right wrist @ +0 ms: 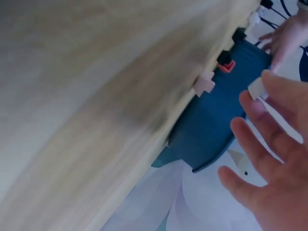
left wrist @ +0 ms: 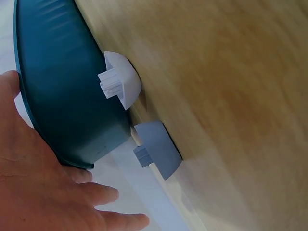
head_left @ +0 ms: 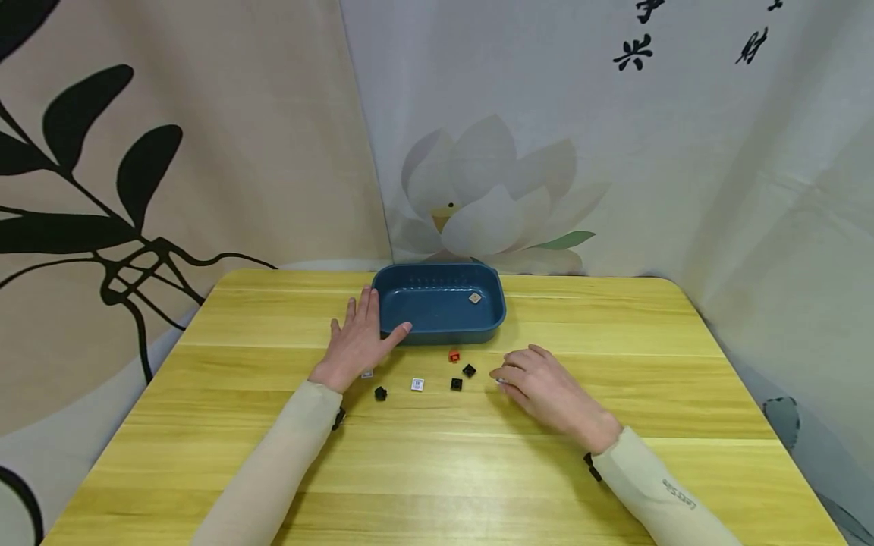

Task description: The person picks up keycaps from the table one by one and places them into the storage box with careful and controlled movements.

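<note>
Your left forearm wears a long, pale cream fabric sleeve (head_left: 273, 466), and your right forearm a matching pale cream fabric sleeve (head_left: 665, 485) with small grey printed lettering (head_left: 679, 494), too small to read surely. You have a small black blocky wrist piece (head_left: 338, 418) beside the left cuff and another small black wrist piece (head_left: 592, 467) beside the right one.

Inside the blue tray (head_left: 423, 307) a beige piece (head_left: 475, 298) lies at three o'clock; the left hand (head_left: 357, 341) touches the tray's nine o'clock side. Out at its four o'clock, the right hand (head_left: 546, 385) holds a pale piece (head_left: 501, 381). On the table (head_left: 649, 364), a black piece (head_left: 469, 370) lies toward five o'clock, a white piece (head_left: 417, 384) between six and seven
</note>
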Available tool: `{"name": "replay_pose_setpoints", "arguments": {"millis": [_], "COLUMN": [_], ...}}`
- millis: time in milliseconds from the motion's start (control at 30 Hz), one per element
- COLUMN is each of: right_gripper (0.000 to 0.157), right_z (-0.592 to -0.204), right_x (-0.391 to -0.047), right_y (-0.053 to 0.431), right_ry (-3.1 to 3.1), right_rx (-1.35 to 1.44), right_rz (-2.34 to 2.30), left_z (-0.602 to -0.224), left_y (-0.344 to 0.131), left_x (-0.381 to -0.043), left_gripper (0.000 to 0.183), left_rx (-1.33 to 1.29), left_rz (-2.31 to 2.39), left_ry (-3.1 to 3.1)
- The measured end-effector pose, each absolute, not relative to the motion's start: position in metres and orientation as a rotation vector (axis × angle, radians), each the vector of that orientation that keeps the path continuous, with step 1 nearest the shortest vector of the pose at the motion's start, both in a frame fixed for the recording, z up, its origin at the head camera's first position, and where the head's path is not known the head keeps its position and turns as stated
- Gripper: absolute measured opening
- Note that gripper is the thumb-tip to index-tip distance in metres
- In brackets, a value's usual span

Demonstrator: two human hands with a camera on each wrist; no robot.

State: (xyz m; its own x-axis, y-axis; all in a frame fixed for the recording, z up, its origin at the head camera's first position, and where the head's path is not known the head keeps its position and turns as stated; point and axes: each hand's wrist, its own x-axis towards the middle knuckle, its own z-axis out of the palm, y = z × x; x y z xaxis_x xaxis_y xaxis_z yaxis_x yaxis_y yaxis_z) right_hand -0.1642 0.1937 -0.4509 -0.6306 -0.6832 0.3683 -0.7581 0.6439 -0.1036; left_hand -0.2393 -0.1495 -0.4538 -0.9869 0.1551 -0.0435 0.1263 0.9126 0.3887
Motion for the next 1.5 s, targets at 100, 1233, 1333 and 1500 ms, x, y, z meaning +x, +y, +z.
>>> {"name": "replay_pose_setpoints", "arguments": {"millis": [100, 1233, 1333, 1500], "right_gripper": [0.022, 0.032, 0.032, 0.031], "right_z": [-0.446, -0.429, -0.431, -0.436], "right_x": [-0.166, -0.232, -0.237, -0.243], "right_y": [0.193, 0.150, 0.147, 0.143], "right_ry": [-2.554, -2.564, -2.580, -2.586], "right_rx": [1.100, 0.691, 0.684, 0.679], "right_rz": [0.393, 0.528, 0.508, 0.499], "left_z": [-0.454, -0.454, -0.455, -0.457], "left_y": [-0.149, -0.149, -0.149, -0.150], "left_x": [-0.239, -0.240, -0.240, -0.240], "left_gripper": [0.110, 0.110, 0.111, 0.111], "left_rx": [0.219, 0.226, 0.226, 0.230], "left_rz": [0.609, 0.624, 0.625, 0.621], "left_ry": [2.995, 3.016, 3.016, 3.018]}}
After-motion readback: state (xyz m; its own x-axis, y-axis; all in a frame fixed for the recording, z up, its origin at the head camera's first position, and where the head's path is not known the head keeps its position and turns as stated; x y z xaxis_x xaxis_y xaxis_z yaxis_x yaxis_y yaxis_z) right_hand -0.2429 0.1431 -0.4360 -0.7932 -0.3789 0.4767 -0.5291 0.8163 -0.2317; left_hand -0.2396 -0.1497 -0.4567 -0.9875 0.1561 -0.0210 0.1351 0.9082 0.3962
